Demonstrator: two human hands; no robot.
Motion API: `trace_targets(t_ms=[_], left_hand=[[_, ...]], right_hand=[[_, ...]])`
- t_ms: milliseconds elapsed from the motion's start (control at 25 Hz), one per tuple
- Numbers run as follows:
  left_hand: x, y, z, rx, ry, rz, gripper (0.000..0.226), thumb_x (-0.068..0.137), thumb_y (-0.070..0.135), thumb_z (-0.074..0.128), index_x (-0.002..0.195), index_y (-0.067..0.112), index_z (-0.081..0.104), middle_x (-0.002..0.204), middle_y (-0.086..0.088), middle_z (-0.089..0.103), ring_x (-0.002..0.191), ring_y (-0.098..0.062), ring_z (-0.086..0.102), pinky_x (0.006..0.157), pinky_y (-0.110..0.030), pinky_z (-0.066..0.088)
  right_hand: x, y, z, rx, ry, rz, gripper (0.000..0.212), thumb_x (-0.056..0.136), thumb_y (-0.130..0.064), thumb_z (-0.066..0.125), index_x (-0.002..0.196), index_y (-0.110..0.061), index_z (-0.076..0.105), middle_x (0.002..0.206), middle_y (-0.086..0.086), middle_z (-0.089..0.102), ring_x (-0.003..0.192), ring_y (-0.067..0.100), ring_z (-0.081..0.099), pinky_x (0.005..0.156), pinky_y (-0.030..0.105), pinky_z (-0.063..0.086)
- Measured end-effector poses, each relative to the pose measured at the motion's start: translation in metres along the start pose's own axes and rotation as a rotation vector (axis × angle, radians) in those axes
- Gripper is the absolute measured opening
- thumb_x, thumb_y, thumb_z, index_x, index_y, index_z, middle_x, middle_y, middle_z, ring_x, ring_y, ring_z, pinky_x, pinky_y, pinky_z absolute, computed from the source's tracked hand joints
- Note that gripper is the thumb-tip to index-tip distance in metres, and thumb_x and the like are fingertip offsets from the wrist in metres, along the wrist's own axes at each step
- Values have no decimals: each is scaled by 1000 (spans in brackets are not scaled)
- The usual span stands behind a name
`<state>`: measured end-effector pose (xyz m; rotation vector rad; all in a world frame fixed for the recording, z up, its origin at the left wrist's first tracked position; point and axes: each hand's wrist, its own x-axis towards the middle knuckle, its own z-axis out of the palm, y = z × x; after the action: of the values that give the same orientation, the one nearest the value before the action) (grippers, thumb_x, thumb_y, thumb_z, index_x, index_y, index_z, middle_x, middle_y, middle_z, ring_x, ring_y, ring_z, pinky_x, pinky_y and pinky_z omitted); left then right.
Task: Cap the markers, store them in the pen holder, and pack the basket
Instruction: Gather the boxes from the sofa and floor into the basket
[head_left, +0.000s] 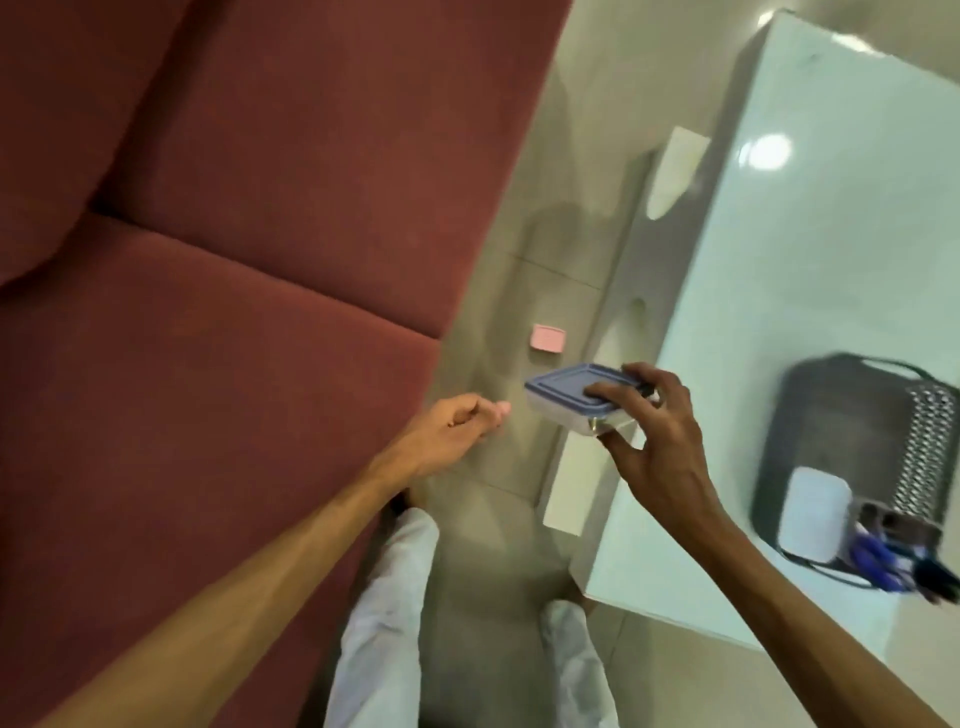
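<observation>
Packing step: my right hand (662, 447) gripped lidded box (576, 402) over floor; left hand (449, 428) loosely curled, holding nothing. Next, prob: box into basket (810, 415) on table (831, 249), right.

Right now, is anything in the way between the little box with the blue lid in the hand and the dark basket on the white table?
Nothing visible blocks it. The right hand holds the small blue-lidded box over the floor beside the glossy white table, and only bare tabletop lies between it and the dark grey plastic basket.
</observation>
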<state>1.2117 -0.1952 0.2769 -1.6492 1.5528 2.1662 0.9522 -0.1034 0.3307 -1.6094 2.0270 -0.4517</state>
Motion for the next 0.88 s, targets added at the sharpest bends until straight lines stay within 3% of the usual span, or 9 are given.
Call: trace_targets(t_ms=[80, 160, 280, 400, 480, 560, 680, 800, 880], left_hand=[[14, 29, 64, -125, -164, -157, 53, 98, 73, 52, 100, 29, 81, 102, 5, 84, 88, -9, 77, 77, -31, 54], [24, 48, 119, -137, -301, -261, 61, 91, 79, 57, 107, 25, 80, 106, -1, 84, 93, -17, 80, 75, -36, 62], [30, 72, 195, -100, -376, -294, 60, 88, 63, 76, 123, 14, 74, 110, -9, 82, 91, -21, 82, 75, -38, 66], [37, 93, 258, -75, -312, -210, 48, 92, 47, 79, 125, 13, 70, 114, -15, 80, 87, -20, 80, 84, -44, 67], [45, 110, 294, -42, -269, -137, 39, 93, 40, 80, 125, 19, 70, 105, -8, 80, 85, -19, 78, 91, -48, 63], [55, 124, 313, 0, -257, -67, 36, 93, 37, 81, 126, 25, 71, 99, 0, 79, 85, -17, 77, 89, -46, 64], [76, 148, 346, 88, -273, 26, 36, 91, 39, 83, 124, 34, 71, 96, 4, 79, 82, -14, 77, 77, -37, 64], [98, 176, 365, 122, -277, 70, 38, 86, 49, 83, 121, 39, 72, 99, 7, 79, 84, -15, 78, 72, -30, 63], [114, 189, 373, 144, -281, 74, 35, 87, 52, 82, 118, 38, 74, 104, 8, 80, 89, -18, 81, 74, -32, 63]], right_hand=[[-42, 40, -22, -9, -2, 19, 52, 82, -5, 86, 128, -25, 72, 145, 11, 50, 133, 26, 50, 109, 25, 42], [-80, 73, -39, -25, 17, 35, 52, 81, -6, 87, 128, -24, 72, 144, 11, 50, 133, 27, 50, 110, 25, 43], [-135, 119, -66, -1, 85, 99, 56, 80, -3, 87, 131, -21, 70, 149, 14, 49, 137, 29, 49, 113, 32, 47], [-174, 157, -96, 79, 133, 236, 77, 85, -8, 79, 153, -29, 50, 167, 7, 30, 153, 26, 33, 120, 29, 34], [-191, 185, -119, 337, 185, 438, 84, 88, -17, 67, 162, -37, 31, 171, -6, 23, 154, 19, 31, 120, 28, 32], [-189, 211, -136, 719, 238, 644, 79, 94, -32, 62, 162, -43, 24, 166, -10, 33, 144, 16, 44, 113, 35, 43], [-179, 255, -161, 1117, 163, 859, 66, 98, -45, 70, 156, -32, 42, 147, -1, 58, 131, 24, 60, 101, 48, 59], [-161, 296, -175, 1301, 222, 874, 44, 96, -25, 76, 138, -17, 63, 133, 10, 68, 118, 28, 68, 91, 54, 63], [-148, 319, -183, 1362, 225, 869, 40, 96, -19, 75, 135, -14, 66, 126, 9, 72, 111, 25, 70, 88, 46, 65]])
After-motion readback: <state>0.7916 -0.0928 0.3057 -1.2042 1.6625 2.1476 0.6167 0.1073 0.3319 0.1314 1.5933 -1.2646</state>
